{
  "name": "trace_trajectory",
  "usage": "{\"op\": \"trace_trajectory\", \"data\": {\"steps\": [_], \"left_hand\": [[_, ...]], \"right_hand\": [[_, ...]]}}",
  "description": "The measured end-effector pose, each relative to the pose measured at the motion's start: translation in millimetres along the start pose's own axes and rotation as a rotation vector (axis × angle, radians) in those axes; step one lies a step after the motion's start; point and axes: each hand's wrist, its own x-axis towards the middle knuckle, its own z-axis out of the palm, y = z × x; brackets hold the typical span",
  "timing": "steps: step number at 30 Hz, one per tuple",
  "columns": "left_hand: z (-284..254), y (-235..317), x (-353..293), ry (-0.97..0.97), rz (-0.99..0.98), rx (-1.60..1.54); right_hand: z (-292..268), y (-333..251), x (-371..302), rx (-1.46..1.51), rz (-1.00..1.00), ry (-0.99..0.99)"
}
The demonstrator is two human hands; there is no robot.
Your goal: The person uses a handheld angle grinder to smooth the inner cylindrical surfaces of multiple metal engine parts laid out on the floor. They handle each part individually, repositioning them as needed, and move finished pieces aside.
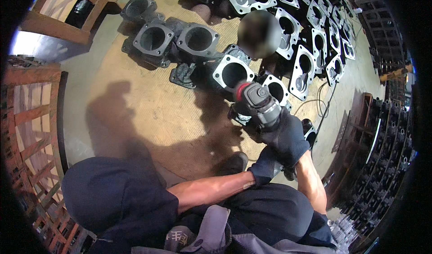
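Observation:
An angle grinder [262, 102] with a grey metal head and a reddish disc is in my grip. My right hand [288, 135], in a dark glove, is wrapped round its body just behind the head. Close below, my gloved left hand [265, 166] is closed at the rear of the tool; its fingers are largely hidden. The disc is at the lower right edge of a metal casting [219, 75] with a square flange and a round bore; I cannot tell whether it touches. Beside it, partly behind the grinder, is another flanged casting [282, 82].
Several dark flanged castings [155, 37] stand at the far left on a tan sheet [148, 105]. Rows of castings with bright machined faces [302, 72] fill the far right, with a cable [327, 102] alongside. Wooden crates [33, 114] line the left; stacked parts [389, 164] line the right.

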Motion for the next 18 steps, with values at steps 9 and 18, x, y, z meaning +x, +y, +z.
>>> {"op": "trace_trajectory", "data": {"steps": [9,18], "left_hand": [[-7.4,-23.1,3.7,0.017,-0.023,-0.356],[7.0,-22.6,-3.8,-0.003,-0.014,-0.294]], "right_hand": [[-2.0,-23.2,5.7,-0.002,0.0,-0.041],[1.0,-7.0,-7.2,0.022,0.032,0.002]]}}
